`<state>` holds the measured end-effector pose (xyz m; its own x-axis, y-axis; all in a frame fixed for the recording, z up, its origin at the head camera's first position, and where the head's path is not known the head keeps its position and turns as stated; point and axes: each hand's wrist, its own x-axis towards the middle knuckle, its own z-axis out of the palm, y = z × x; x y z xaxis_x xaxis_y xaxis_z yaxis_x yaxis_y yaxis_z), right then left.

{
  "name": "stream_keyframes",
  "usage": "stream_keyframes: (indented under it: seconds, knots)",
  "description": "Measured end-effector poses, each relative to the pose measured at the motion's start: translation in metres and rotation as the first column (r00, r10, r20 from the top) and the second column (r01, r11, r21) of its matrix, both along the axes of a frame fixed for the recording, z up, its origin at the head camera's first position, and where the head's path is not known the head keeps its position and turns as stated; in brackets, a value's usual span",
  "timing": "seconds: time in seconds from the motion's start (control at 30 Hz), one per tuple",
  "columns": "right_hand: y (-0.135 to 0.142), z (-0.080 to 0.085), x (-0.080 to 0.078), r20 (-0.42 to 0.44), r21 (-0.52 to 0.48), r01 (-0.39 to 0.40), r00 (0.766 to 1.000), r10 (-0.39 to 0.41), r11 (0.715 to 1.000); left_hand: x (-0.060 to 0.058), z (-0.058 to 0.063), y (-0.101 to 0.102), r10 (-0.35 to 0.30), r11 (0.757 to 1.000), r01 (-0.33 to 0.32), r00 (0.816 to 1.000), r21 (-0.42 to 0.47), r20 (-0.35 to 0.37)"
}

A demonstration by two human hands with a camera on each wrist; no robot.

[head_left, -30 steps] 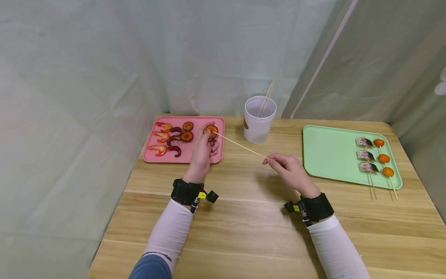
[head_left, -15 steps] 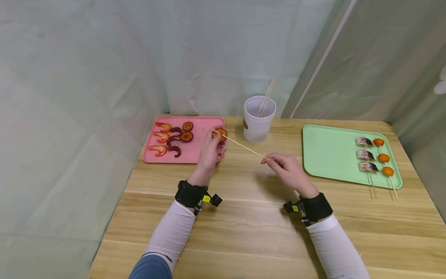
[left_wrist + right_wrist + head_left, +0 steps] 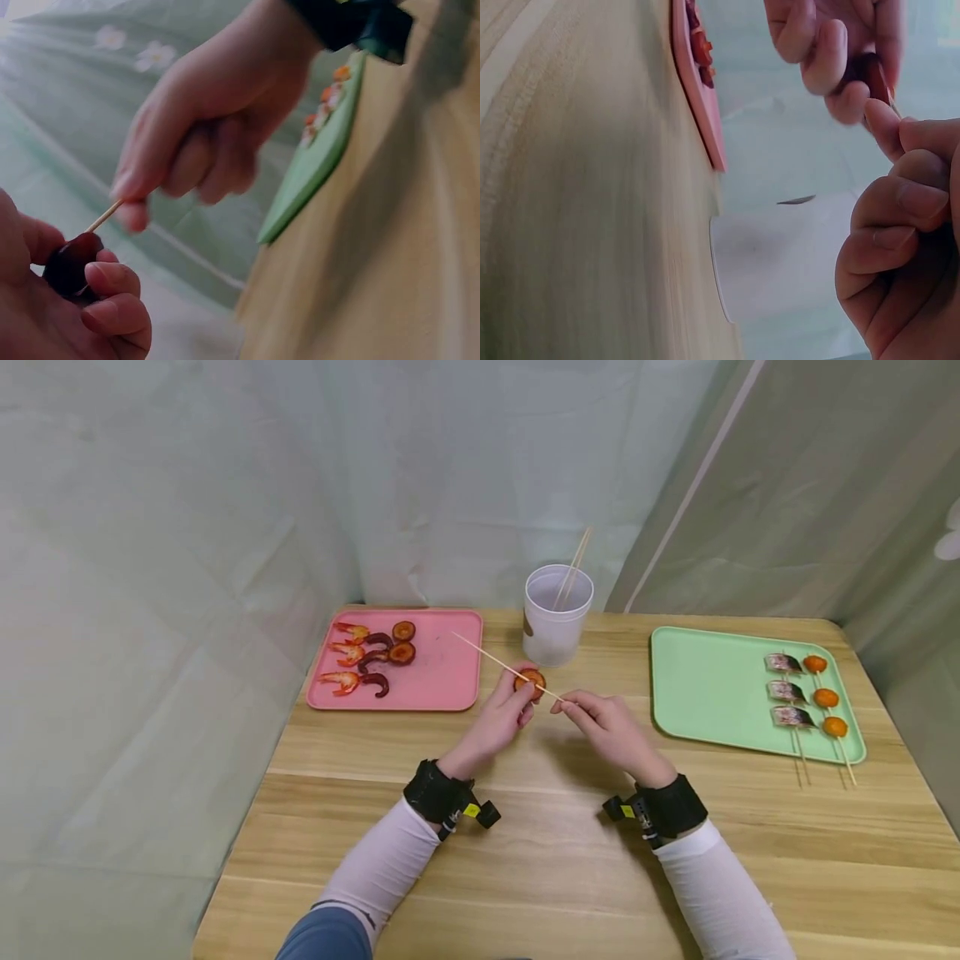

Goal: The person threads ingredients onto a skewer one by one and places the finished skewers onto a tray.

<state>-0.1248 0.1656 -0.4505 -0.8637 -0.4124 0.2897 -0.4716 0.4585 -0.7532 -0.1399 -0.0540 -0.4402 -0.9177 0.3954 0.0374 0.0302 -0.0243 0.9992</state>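
Observation:
A round brown mushroom cap (image 3: 530, 680) with a lighter orange-brown face sits on a thin wooden skewer (image 3: 486, 654). My left hand (image 3: 495, 723) grips the cap between thumb and fingers; in the left wrist view the mushroom cap (image 3: 69, 268) looks dark. The skewer's free tip points up and left past the cap, toward the pink tray. My right hand (image 3: 609, 732) pinches the other end of the skewer, close beside the cap. Both hands are in the air above the wooden table.
On the pink tray (image 3: 442, 685) lie shrimp-like pieces (image 3: 347, 683), dark curled tentacles (image 3: 375, 683) and two more mushroom caps (image 3: 402, 653). A white cup (image 3: 553, 635) with skewers stands behind my hands. At right, a green tray (image 3: 705, 693) bears loaded skewers (image 3: 795, 718).
My left hand has moved right and toward me, away from the pink tray, sliding the mushroom cap along the skewer from its tip toward my right hand. The right hand has shifted slightly left.

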Motion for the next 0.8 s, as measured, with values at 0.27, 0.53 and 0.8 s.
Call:
stream_keyframes:
  seconds: [0.27,0.53,0.8]
  knots:
    - [-0.002,-0.003,-0.001,-0.038,-0.009,0.010,0.999,-0.010,1.000,0.010,-0.006,0.014,-0.044,0.999,0.044,0.999,-0.021,0.002]
    - [-0.002,-0.003,-0.001,0.001,-0.007,0.019,1.000,-0.019,1.000,0.009,-0.005,0.012,-0.039,0.999,0.038,0.999,0.028,0.009]
    - [-0.001,-0.001,0.001,0.036,-0.001,0.019,0.999,-0.019,1.000,0.007,-0.005,0.010,-0.032,0.998,0.032,0.999,0.046,0.008]
